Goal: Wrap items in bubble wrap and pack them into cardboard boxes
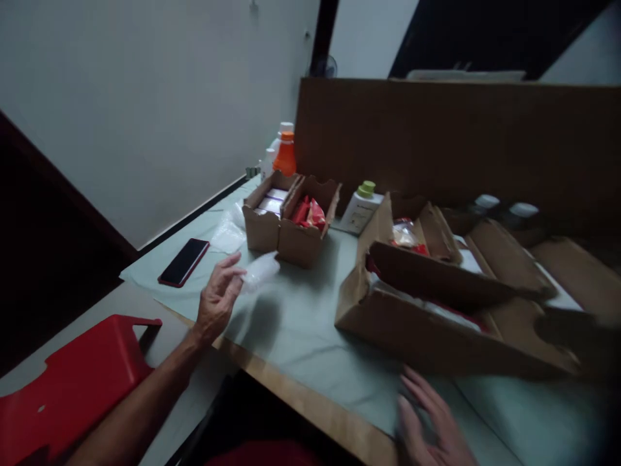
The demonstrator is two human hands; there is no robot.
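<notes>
In the head view my left hand [219, 294] pinches a small piece of clear bubble wrap [262, 270] above the table, left of centre. Just behind it lies another crumpled piece of clear plastic wrap [228, 232], with a black phone in a red case [184, 262] to its left. My right hand [429, 421] is low at the bottom edge, blurred, its thumb and fingers apart; I make out nothing held. Closest to that hand is a long cardboard box [417, 327] with white and dark red contents, mostly hidden.
Two small cardboard boxes [303, 249] hold white packs and red packets. Behind stand an orange bottle [286, 155] and a white bottle with a green cap [361, 210]. More cardboard bins [509, 252] fill the right side. A red plastic stool [92, 369] sits left of the table edge.
</notes>
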